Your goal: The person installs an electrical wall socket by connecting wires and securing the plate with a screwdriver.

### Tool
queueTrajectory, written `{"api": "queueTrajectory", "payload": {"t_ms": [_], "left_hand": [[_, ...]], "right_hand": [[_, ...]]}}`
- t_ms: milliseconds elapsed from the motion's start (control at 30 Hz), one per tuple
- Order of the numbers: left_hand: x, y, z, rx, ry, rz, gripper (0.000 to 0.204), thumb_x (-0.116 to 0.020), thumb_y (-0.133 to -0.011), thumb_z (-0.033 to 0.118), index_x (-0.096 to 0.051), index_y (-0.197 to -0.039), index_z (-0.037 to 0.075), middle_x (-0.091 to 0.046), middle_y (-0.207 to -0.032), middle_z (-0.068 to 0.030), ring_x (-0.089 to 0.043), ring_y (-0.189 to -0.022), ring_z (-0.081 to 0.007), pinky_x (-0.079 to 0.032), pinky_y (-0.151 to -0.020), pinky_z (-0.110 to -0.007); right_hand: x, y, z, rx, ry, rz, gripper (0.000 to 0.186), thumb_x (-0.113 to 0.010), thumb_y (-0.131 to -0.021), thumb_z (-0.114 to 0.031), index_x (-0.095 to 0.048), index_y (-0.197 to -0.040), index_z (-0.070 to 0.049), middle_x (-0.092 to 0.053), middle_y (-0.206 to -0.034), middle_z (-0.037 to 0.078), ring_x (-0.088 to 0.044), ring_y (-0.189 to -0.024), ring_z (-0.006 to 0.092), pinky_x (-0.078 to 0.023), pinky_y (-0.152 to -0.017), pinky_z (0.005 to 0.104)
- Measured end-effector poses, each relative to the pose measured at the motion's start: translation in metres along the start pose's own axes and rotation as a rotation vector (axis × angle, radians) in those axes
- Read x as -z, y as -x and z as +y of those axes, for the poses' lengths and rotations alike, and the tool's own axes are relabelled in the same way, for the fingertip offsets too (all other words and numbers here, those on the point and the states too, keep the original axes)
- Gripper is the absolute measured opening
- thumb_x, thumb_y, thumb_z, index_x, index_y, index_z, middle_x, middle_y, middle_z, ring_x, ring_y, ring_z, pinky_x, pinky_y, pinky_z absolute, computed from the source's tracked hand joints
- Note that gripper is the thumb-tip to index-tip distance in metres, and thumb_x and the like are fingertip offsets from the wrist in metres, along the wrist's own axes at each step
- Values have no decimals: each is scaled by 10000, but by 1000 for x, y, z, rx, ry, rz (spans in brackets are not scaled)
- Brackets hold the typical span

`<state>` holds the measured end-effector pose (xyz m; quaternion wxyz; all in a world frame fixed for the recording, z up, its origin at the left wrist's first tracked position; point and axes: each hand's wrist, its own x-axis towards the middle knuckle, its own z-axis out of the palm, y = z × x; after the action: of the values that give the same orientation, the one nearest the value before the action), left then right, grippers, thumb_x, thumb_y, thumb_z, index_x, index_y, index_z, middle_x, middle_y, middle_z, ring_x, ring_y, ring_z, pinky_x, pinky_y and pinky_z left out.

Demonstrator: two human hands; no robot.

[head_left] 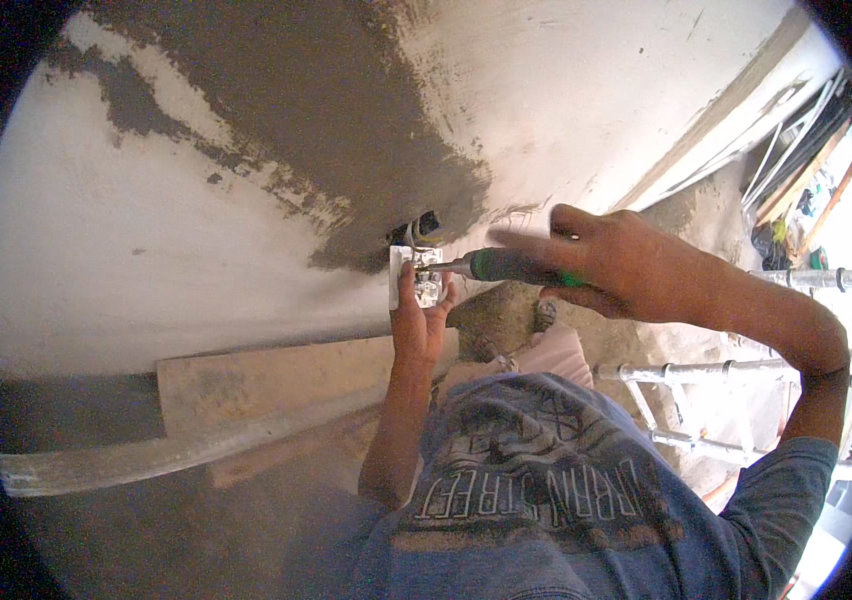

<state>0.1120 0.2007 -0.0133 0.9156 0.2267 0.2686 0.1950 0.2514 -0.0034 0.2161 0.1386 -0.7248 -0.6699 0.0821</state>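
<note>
My left hand [420,322] grips a white electrical socket plate [430,290] from below, thumb on its left side and fingers along its right. The back of the plate, with its metal terminals, faces me. My right hand [611,262] is wrapped round the dark handle of a green and black screwdriver [506,265]. The screwdriver lies level, its shaft pointing left and its tip at the plate's terminals. Just above the plate, wires [412,236] come out of a dark hole [429,222] in the wall. The fingers of my right hand are partly blurred.
Patched grey plaster covers part of the white wall [196,250]. A wooden board [276,385] and a pale pipe [126,462] run along the lower left. Metal scaffold tubes or a ladder [726,371] stand at the right, with poles and planks [816,180] leaning behind.
</note>
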Motion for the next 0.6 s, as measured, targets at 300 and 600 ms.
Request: {"api": "queueTrajectory", "payload": {"t_ms": [300, 600], "left_hand": [[-2, 3, -1, -17, -13, 35, 261, -556, -968, 291, -554, -1167, 122, -637, -1047, -67, -607, -900, -203, -502, -798, -403], [2, -1, 0, 16, -43, 24, 321, -594, -953, 295, -534, -1211, 114, -623, -1085, -63, -619, -947, -226, -508, -822, -415]], "right_hand": [[-4, -5, 5, 9, -23, -76, 452, -649, -849, -215, -561, -1274, -88, -569, -752, 144, -627, -618, 312, -504, -561, 421], [-6, -5, -2, -184, -69, -204, 446, -647, -853, -219, -569, -1258, -50, -634, -871, 174, -638, -794, 359, -506, -693, 443]]}}
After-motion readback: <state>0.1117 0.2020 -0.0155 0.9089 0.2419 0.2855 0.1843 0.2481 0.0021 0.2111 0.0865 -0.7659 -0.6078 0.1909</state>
